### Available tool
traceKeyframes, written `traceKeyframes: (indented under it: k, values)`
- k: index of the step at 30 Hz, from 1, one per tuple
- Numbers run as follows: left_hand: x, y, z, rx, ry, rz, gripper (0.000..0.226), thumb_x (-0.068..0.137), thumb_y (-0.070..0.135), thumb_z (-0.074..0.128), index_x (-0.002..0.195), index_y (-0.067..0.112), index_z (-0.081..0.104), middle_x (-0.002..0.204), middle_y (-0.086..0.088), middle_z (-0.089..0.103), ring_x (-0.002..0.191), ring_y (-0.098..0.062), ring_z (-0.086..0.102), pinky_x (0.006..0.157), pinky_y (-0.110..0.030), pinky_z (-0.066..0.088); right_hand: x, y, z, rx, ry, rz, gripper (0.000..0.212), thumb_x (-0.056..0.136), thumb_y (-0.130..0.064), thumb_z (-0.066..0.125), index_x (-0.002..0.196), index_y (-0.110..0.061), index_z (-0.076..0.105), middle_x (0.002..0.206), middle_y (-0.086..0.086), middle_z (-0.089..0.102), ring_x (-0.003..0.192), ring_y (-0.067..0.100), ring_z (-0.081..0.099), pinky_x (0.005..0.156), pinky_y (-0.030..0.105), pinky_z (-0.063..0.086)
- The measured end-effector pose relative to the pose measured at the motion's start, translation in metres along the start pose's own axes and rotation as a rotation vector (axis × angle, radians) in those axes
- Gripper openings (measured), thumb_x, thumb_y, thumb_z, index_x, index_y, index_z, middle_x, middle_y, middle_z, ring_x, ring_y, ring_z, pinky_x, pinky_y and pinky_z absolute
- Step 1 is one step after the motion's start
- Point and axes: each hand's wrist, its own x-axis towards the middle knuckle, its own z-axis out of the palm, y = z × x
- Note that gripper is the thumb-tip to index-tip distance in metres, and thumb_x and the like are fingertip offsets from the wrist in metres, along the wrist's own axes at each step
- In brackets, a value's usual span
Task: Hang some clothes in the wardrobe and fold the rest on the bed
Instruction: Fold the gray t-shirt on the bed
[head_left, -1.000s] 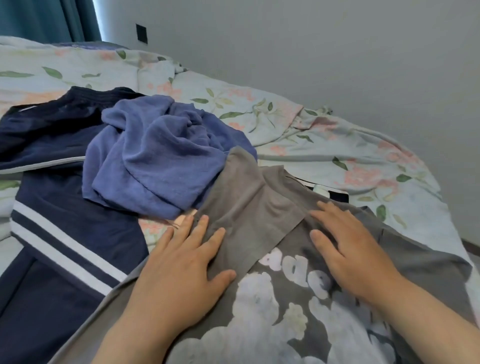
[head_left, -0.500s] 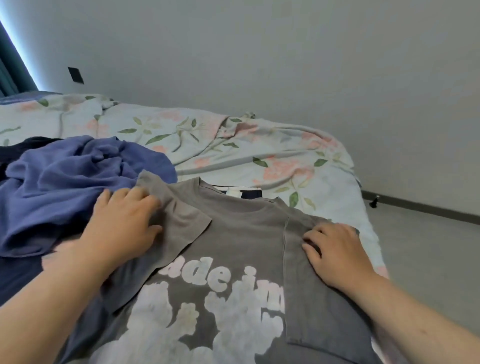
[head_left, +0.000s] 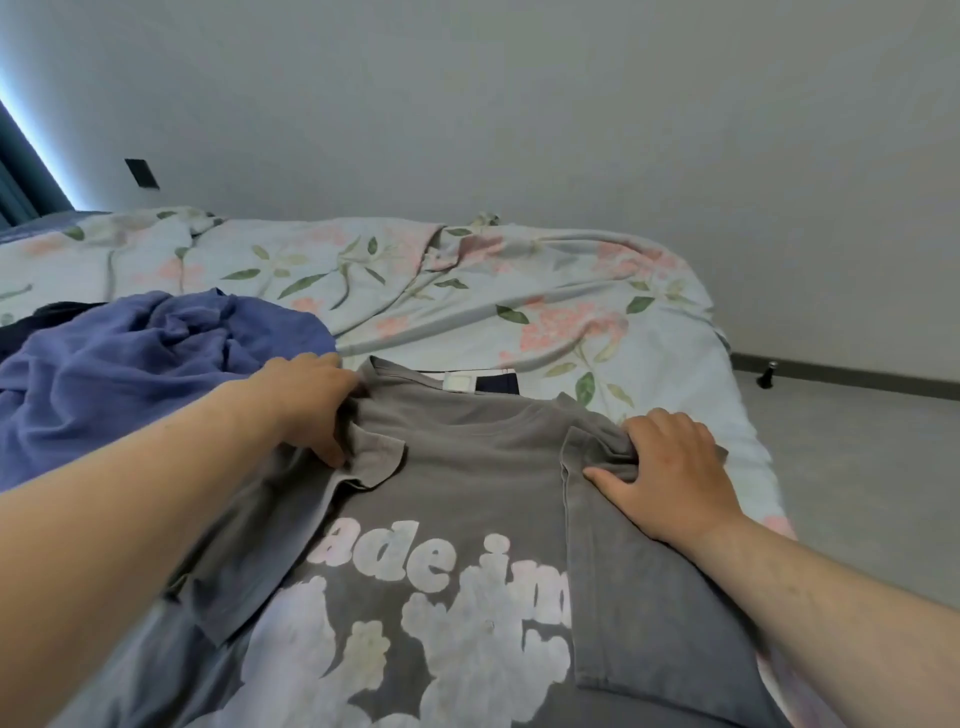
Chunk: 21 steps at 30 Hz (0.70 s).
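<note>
The grey T-shirt (head_left: 467, 478) lies print-up near the bed's (head_left: 519, 291) right edge, both sides already turned in. The left hand (head_left: 311, 400) and right hand (head_left: 670, 467) each grip a bunched shoulder, so I'd say this fold is about halfway. A crumpled blue garment (head_left: 135, 374) toward the left side is not yet folded.

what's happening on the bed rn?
A person is folding a grey printed T-shirt laid flat on the floral-sheeted bed. The left hand grips the left shoulder, the right hand bunches the right shoulder; both sleeves are folded inward. A crumpled blue garment lies to the left.
</note>
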Motion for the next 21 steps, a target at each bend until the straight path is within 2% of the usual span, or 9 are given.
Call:
traceKeyframes:
  k: [2,5,9,11,13,16,18,21]
  values:
    - [-0.005,0.003,0.002,-0.015,0.052,0.018,0.092,0.056,0.060,0.084,0.133,0.031,0.042,0.117,0.003,0.047,0.105,-0.025,0.056,0.080,-0.038,0.045,-0.004,-0.003,-0.003,-0.075,0.077,-0.064,0.049,0.069,-0.052,0.080,0.067,-0.019,0.043,0.070,-0.003,0.041,0.065,0.020,0.038,0.063,0.034,0.033]
    - [-0.015,0.003,0.003,-0.163,0.056,-0.123,0.094,0.057,0.053,0.087,0.129,0.023,0.035,0.117,-0.003,0.047,0.097,-0.029,0.059,0.073,-0.036,0.048,-0.007,-0.002,0.001,-0.101,0.133,-0.116,0.050,0.066,-0.041,0.087,0.066,-0.018,0.042,0.067,-0.001,0.039,0.061,0.021,0.035,0.060,0.033,0.029]
    - [-0.021,-0.005,0.004,-0.214,0.009,-0.239,0.059,0.063,0.062,0.080,0.098,0.023,0.053,0.085,0.006,0.060,0.079,-0.017,0.058,0.065,-0.030,0.042,-0.006,0.001,0.008,-0.040,0.149,-0.110,0.053,0.070,-0.040,0.084,0.065,-0.022,0.034,0.065,-0.006,0.032,0.059,0.020,0.032,0.059,0.032,0.030]
    - [-0.019,-0.009,0.005,-0.163,0.036,-0.248,0.059,0.061,0.069,0.077,0.094,0.025,0.057,0.086,0.007,0.060,0.080,-0.015,0.058,0.069,-0.031,0.043,-0.005,0.002,0.010,-0.029,0.136,-0.092,0.053,0.071,-0.042,0.081,0.063,-0.021,0.034,0.063,-0.006,0.033,0.058,0.019,0.032,0.058,0.033,0.031]
    - [-0.012,-0.013,0.010,-0.101,0.068,-0.218,0.068,0.057,0.075,0.075,0.102,0.027,0.057,0.102,0.005,0.056,0.096,-0.019,0.054,0.080,-0.034,0.043,-0.005,0.003,0.012,-0.025,0.129,-0.075,0.053,0.072,-0.043,0.080,0.062,-0.022,0.033,0.061,-0.006,0.034,0.057,0.020,0.033,0.058,0.033,0.031]
    - [-0.004,-0.021,0.012,-0.387,-0.069,-0.150,0.083,0.060,0.060,0.084,0.127,0.026,0.050,0.130,0.002,0.055,0.116,-0.022,0.052,0.102,-0.039,0.042,-0.004,0.005,0.013,-0.017,0.121,-0.062,0.053,0.074,-0.043,0.079,0.061,-0.023,0.032,0.060,-0.008,0.033,0.057,0.020,0.035,0.059,0.033,0.031]
    - [-0.001,-0.020,0.010,-0.451,-0.144,-0.126,0.094,0.061,0.055,0.086,0.139,0.026,0.045,0.136,0.002,0.053,0.121,-0.023,0.052,0.107,-0.040,0.040,-0.003,0.005,0.013,-0.012,0.117,-0.057,0.053,0.074,-0.043,0.079,0.061,-0.024,0.031,0.059,-0.009,0.033,0.056,0.019,0.036,0.059,0.033,0.031]
    - [0.005,-0.015,0.004,-0.353,-0.155,-0.091,0.099,0.060,0.056,0.087,0.143,0.030,0.040,0.134,0.001,0.050,0.121,-0.025,0.050,0.107,-0.041,0.040,-0.004,0.005,0.013,-0.007,0.115,-0.052,0.054,0.075,-0.044,0.078,0.060,-0.026,0.030,0.059,-0.011,0.032,0.056,0.018,0.036,0.059,0.033,0.030]
